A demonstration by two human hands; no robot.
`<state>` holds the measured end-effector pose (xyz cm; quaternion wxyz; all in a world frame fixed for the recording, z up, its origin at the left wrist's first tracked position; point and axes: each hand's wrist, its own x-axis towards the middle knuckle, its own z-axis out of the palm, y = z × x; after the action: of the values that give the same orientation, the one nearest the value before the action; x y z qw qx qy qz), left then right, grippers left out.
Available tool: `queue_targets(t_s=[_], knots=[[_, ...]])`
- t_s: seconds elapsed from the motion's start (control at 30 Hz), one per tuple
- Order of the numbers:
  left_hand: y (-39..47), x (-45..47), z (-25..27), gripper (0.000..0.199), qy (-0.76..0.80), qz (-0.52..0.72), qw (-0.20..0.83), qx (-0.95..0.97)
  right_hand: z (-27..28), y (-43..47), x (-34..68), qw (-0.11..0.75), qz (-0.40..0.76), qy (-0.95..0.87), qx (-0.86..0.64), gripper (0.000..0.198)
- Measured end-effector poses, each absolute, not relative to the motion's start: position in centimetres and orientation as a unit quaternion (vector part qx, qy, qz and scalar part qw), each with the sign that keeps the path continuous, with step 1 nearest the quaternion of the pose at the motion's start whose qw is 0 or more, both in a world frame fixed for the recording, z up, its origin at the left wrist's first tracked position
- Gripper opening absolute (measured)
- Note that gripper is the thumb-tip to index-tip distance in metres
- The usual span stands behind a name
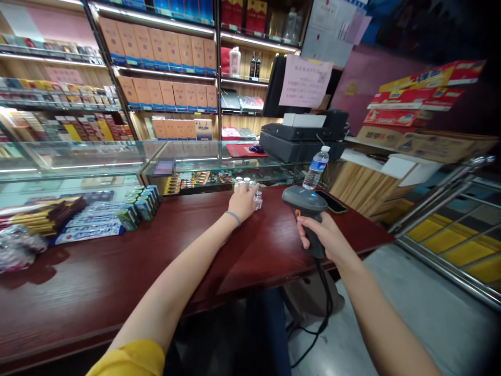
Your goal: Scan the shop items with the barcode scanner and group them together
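Left hand [242, 202] reaches over small clear containers [258, 199] on the red-brown counter [156, 271]; they sit under and just beyond its fingers (grip hidden, can't tell if closed). Right hand [327, 234] grasps barcode scanner [303, 198] by handle, scanner head above fist, near water bottle [316, 168] and phone [332, 202].

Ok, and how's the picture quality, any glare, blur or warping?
In the head view, pale glare sits on the dark red desk; also in the head view, shelf light strips shine brightly, stacked boxes at right look blurred and stretched, and the upper right corner falls dark.
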<state>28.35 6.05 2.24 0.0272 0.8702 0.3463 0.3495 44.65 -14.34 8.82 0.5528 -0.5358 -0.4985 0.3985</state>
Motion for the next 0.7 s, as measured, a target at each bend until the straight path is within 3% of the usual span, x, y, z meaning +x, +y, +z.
queue_targets(t_s=[0.13, 0.27, 0.5, 0.7], knots=[[5.4, 29.5, 2.1, 0.049, 0.371, 0.333, -0.025, 0.867, 8.7, -14.6, 44.6, 0.555, 0.402, -0.496, -0.534, 0.025], [5.4, 28.9, 1.9, 0.035, 0.339, 0.354, -0.002, 0.872, 8.6, -14.6, 44.5, 0.554, 0.407, -0.496, -0.531, 0.025], [5.3, 26.4, 2.3, 0.029, 0.316, 0.350, 0.146, 0.870, 8.8, -14.0, 43.8, 0.550, 0.412, -0.502, -0.525, 0.028], [5.2, 19.3, 3.4, 0.031, 0.334, 0.447, 0.306, 0.772, 9.6, -12.6, 42.2, 0.540, 0.424, -0.514, -0.513, 0.028]])
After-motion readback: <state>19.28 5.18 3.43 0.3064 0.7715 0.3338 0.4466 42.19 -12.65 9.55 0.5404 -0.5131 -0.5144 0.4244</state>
